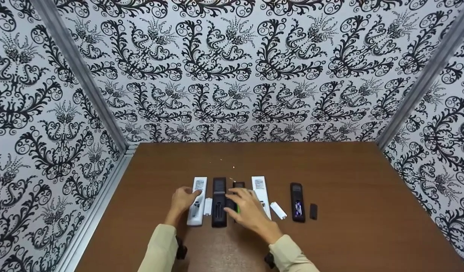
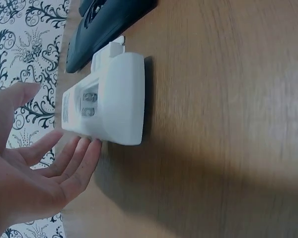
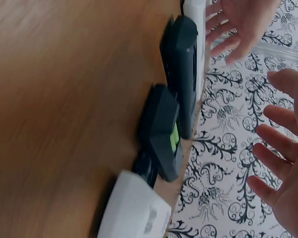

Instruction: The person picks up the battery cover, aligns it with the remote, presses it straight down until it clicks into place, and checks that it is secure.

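Observation:
My left hand (image 1: 182,200) is at the leftmost white remote control (image 1: 196,217); its fingertips touch or nearly touch the remote's side, the thumb raised away in the left wrist view. Two batteries (image 2: 89,104) show in that remote's uncovered compartment. A white battery cover (image 1: 208,207) lies to its right. Beyond that is a black remote (image 1: 219,215) with its compartment uncovered. My right hand (image 1: 250,212) hovers with spread fingers, holding nothing, above another dark remote (image 3: 159,116) with a green patch, partly hidden in the head view.
Right of my right hand lie a second white remote (image 1: 259,185), its white cover (image 1: 278,210), a black remote (image 1: 297,190) with purple batteries, and a small black cover (image 1: 313,211). Patterned walls (image 1: 232,75) enclose the brown table (image 1: 352,170).

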